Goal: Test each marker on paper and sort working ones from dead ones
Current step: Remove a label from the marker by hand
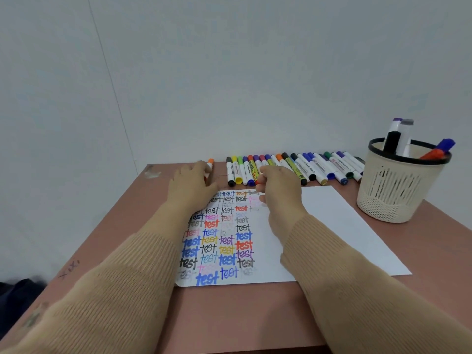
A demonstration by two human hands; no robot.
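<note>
- The lone orange-capped white marker [210,165] lies at the far left of the brown tabletop [242,315], close to the long row of mixed-colour markers [293,167]. A careless release could roll it into that row and blur the sorting.
- A sleeve dragged over the white paper covered in coloured "test" words [224,241] could smear fresh ink.
- The left hand [191,180] has its fingers bent round the lone marker.
- The right hand [279,186] hovers over the paper's far edge with its fingers curled tight. A red bit shows at its fingertips, but I cannot tell whether it is pinched.
</note>
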